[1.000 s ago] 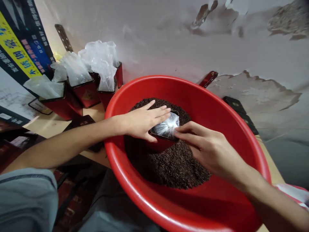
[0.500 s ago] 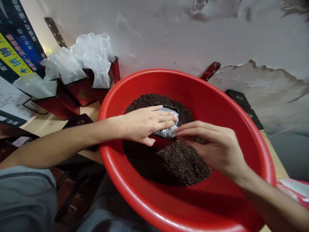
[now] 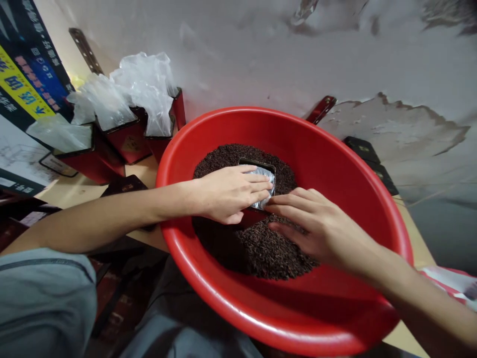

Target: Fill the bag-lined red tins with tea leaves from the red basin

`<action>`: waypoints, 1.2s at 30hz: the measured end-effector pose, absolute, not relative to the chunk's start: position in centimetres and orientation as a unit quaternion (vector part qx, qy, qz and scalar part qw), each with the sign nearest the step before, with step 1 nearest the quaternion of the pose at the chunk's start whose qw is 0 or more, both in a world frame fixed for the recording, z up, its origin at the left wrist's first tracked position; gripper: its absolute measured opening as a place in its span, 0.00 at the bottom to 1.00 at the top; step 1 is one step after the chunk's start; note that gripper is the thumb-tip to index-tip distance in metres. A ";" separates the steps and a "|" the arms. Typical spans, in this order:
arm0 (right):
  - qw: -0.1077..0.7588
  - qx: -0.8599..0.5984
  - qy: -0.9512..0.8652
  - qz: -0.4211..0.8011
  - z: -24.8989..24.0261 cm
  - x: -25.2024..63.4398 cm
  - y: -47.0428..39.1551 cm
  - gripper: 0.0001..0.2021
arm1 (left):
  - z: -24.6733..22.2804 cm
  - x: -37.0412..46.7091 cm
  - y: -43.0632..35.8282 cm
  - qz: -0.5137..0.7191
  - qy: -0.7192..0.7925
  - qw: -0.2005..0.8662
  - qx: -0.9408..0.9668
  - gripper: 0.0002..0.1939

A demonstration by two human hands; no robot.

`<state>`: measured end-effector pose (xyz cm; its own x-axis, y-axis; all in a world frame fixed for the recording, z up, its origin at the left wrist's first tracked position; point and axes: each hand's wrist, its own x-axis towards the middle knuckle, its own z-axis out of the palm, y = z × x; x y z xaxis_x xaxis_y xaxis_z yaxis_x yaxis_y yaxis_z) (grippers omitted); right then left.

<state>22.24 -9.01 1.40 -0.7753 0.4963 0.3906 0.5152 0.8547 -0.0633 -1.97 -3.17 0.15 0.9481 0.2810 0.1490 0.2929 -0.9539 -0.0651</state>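
Note:
A red tin with a dark rim (image 3: 257, 162) stands among loose dark tea leaves (image 3: 278, 251) inside a big red plastic basin (image 3: 357, 199). Clear plastic bag (image 3: 264, 172) fills the tin's mouth, bunched down inside it. My left hand (image 3: 233, 191) lies flat over the bag with its fingers stretched out, covering the tin's left part. From the right, my right hand (image 3: 316, 223) reaches to the tin's near right corner. Its fingertips touch the bag's edge there, with the thumb held apart from the fingers.
Several red tins (image 3: 130, 141) with plastic bags (image 3: 145, 89) sticking out stand left of the basin. Dark lids (image 3: 124, 185) lie on the wooden table (image 3: 70, 191), and more dark lids (image 3: 367, 156) are at the right. A printed carton (image 3: 26, 99) is far left. Behind is a peeling wall (image 3: 242, 54).
My right thumb has come away from its fingers, which now lie straighter at the bag's edge. My left hand stays pressed on the bag. The view has shifted slightly.

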 end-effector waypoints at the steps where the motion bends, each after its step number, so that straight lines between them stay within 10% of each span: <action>1: 0.215 -0.266 -0.940 0.001 1.7 22.5 -8.7 0.07 | 0.3 -1.9 -3.0 -0.068 -0.137 0.046 -0.987 0.29; 36: 0.167 -0.199 -0.965 -0.020 3.1 22.1 -6.1 0.14 | -0.7 -2.7 -3.8 -0.111 -0.179 0.106 -0.972 0.23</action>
<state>22.14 -6.13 3.07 -0.8650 0.3777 0.3303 0.3908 0.9200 -0.0287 -2.74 -3.82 -0.65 0.9111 0.3243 0.2546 0.3717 -0.9132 -0.1670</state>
